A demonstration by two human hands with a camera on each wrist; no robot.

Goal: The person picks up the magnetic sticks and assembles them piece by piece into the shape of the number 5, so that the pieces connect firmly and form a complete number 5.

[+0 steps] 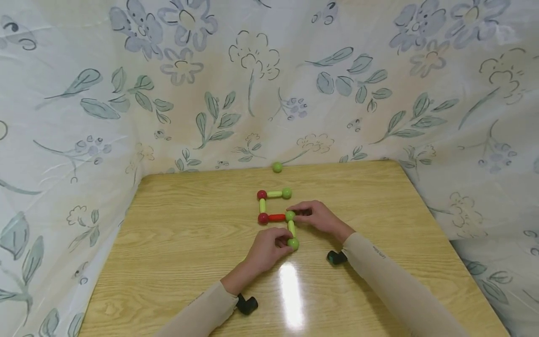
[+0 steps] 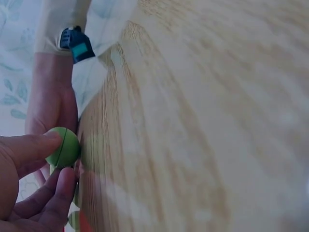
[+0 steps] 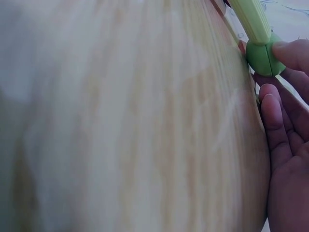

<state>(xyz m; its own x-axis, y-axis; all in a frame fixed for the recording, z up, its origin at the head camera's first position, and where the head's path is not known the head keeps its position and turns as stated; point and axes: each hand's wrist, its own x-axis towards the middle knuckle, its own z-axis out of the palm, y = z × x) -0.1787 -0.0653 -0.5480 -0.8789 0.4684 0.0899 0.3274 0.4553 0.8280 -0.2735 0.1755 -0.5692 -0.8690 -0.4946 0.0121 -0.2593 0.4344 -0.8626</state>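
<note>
A chain of balls and rods lies flat on the wooden table. My left hand [image 1: 266, 249] pinches the near green ball [image 1: 294, 244], thumb on one side and fingers on the other in the left wrist view. From that ball a yellow-green rod [image 1: 291, 227] runs to a second green ball [image 1: 290, 216], which my right hand [image 1: 316, 217] holds between thumb and fingers. Leftward, a red rod [image 1: 277, 217] joins it to a red ball [image 1: 263, 218]. A yellow-green rod [image 1: 263, 206], another red ball [image 1: 262, 195], a further rod [image 1: 274, 194] and a green ball [image 1: 287, 193] follow.
One loose green ball [image 1: 277, 167] sits at the table's back edge, by the floral cloth [image 1: 252, 93]. That cloth hangs behind and along both sides of the wooden table [image 1: 177, 262]. Dark devices [image 1: 247, 305] are strapped at both wrists.
</note>
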